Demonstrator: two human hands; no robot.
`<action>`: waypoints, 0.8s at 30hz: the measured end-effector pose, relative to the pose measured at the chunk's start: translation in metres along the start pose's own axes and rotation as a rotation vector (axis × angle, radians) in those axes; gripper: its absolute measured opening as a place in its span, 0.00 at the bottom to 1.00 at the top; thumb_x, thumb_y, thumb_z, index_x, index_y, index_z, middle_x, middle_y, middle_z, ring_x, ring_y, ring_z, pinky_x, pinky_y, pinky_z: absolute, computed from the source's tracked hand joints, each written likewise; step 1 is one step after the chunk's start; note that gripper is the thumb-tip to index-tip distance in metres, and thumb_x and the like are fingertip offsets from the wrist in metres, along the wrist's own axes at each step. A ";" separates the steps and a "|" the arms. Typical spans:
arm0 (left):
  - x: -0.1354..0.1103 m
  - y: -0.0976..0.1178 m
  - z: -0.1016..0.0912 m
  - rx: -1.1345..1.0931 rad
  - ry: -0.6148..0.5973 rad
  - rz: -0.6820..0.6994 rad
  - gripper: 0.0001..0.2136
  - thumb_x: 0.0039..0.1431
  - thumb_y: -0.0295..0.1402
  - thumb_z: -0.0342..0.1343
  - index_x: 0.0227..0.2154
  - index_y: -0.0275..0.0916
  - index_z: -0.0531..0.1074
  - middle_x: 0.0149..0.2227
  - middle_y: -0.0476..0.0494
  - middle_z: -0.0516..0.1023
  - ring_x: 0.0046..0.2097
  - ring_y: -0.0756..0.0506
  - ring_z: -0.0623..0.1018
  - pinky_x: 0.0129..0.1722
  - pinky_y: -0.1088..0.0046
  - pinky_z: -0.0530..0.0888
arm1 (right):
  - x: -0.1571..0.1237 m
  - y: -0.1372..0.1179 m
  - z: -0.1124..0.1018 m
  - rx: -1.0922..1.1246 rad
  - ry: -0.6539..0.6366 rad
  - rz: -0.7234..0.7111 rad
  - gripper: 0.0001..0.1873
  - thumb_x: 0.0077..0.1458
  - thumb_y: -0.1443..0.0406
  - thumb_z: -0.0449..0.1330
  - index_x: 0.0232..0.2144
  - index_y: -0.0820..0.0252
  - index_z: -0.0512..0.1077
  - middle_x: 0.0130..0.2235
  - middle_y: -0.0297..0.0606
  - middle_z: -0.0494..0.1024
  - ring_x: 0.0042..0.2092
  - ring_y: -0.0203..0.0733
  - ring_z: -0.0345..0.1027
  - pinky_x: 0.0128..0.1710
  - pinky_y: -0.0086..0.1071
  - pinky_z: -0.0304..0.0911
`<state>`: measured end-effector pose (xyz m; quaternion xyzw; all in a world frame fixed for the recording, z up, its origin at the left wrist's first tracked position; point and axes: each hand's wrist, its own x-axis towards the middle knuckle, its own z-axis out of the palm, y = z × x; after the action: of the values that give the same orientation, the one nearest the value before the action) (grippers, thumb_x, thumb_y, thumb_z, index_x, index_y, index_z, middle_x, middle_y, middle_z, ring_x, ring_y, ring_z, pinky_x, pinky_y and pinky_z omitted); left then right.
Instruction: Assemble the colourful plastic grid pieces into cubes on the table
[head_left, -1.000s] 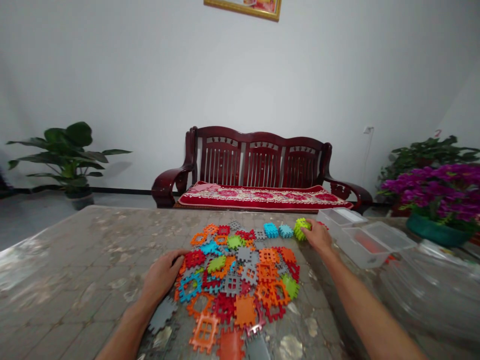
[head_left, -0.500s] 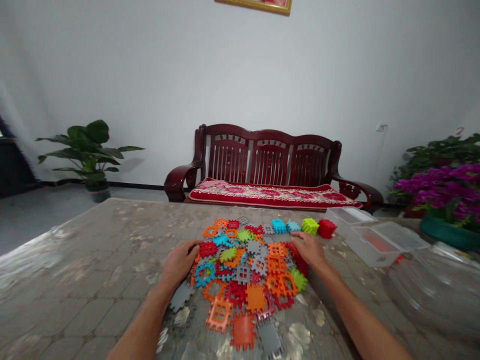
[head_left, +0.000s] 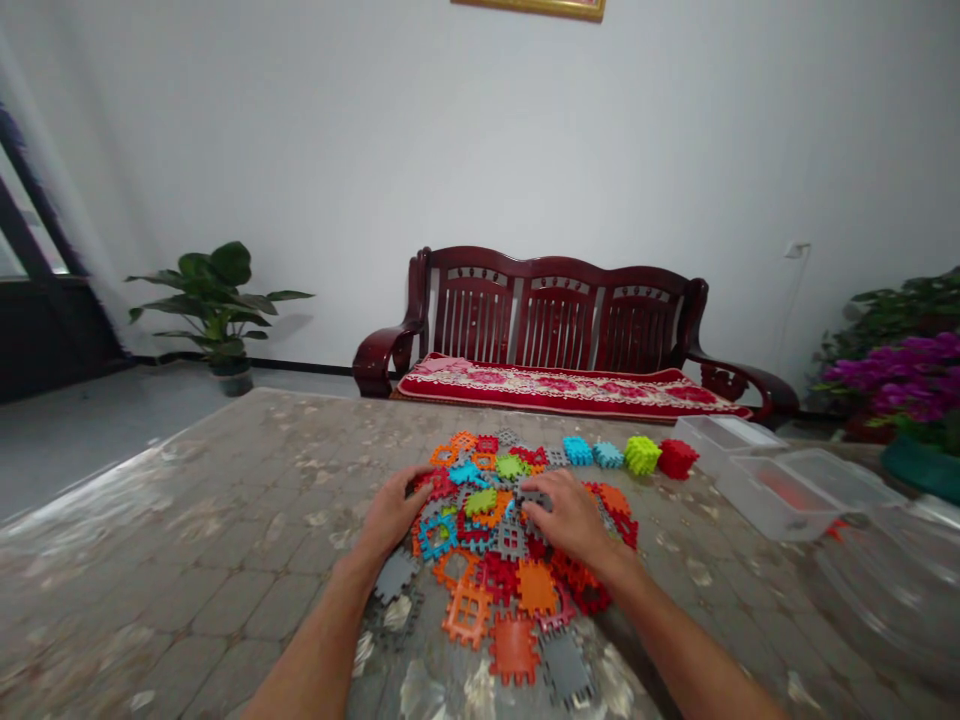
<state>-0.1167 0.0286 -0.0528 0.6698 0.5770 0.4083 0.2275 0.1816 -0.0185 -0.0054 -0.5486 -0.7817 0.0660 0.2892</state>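
A heap of flat interlocking plastic tiles in orange, red, grey, blue and green lies on the patterned table. My left hand rests palm down on the heap's left edge, fingers spread over red and blue tiles. My right hand lies palm down on the middle of the heap, fingertips on a grey tile. Behind the heap stands a row of assembled cubes: two blue cubes, a green cube and a red cube.
Clear plastic boxes and lids sit on the table at the right. Beyond the table are a dark wooden bench with a red cushion, a potted plant at left and purple flowers at right.
My right hand let go of the green cube at the back, drew back and moved left onto the middle of the heap. The view has shifted left. My left hand stays on the heap's left edge.
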 end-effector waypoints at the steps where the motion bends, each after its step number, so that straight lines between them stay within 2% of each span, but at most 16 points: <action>1: 0.000 0.001 -0.001 -0.007 0.010 -0.012 0.20 0.57 0.41 0.54 0.49 0.38 0.78 0.47 0.42 0.84 0.47 0.41 0.81 0.52 0.64 0.75 | 0.003 -0.005 0.002 -0.024 -0.014 0.000 0.12 0.55 0.65 0.62 0.42 0.52 0.80 0.45 0.38 0.82 0.50 0.47 0.70 0.53 0.39 0.62; 7: -0.001 0.007 -0.003 0.005 0.097 -0.128 0.24 0.59 0.40 0.53 0.56 0.36 0.73 0.37 0.44 0.83 0.36 0.44 0.80 0.42 0.67 0.77 | 0.030 -0.023 0.012 -0.062 -0.045 -0.020 0.11 0.58 0.64 0.60 0.42 0.53 0.80 0.45 0.37 0.82 0.50 0.46 0.70 0.54 0.39 0.60; 11: -0.001 0.009 -0.003 -0.018 0.162 -0.170 0.23 0.59 0.38 0.52 0.56 0.37 0.72 0.42 0.42 0.83 0.35 0.46 0.81 0.40 0.69 0.77 | 0.054 -0.039 0.020 -0.114 -0.098 -0.021 0.13 0.59 0.63 0.59 0.43 0.51 0.80 0.46 0.37 0.82 0.51 0.45 0.70 0.53 0.36 0.60; 14: -0.002 0.010 -0.002 -0.029 0.207 -0.169 0.22 0.59 0.38 0.52 0.54 0.37 0.73 0.44 0.41 0.83 0.36 0.45 0.81 0.40 0.68 0.77 | 0.068 -0.053 0.028 -0.253 -0.176 0.015 0.13 0.58 0.60 0.59 0.41 0.53 0.81 0.44 0.39 0.83 0.50 0.47 0.70 0.50 0.36 0.61; 19: -0.002 0.008 -0.001 -0.051 0.183 -0.138 0.21 0.59 0.38 0.50 0.53 0.36 0.73 0.42 0.41 0.84 0.38 0.43 0.82 0.42 0.67 0.77 | 0.080 -0.067 0.041 -0.461 -0.303 0.037 0.17 0.54 0.57 0.60 0.42 0.58 0.81 0.42 0.48 0.83 0.50 0.53 0.70 0.46 0.38 0.61; 24: 0.001 0.003 -0.001 0.001 0.125 -0.143 0.21 0.59 0.38 0.50 0.53 0.35 0.74 0.45 0.39 0.84 0.39 0.43 0.82 0.43 0.66 0.76 | 0.084 -0.071 0.045 -0.492 -0.331 0.001 0.18 0.54 0.59 0.59 0.44 0.59 0.81 0.44 0.52 0.82 0.49 0.54 0.71 0.46 0.41 0.60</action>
<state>-0.1156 0.0286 -0.0492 0.6001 0.6368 0.4316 0.2194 0.0807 0.0390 0.0193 -0.5845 -0.8104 -0.0370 0.0162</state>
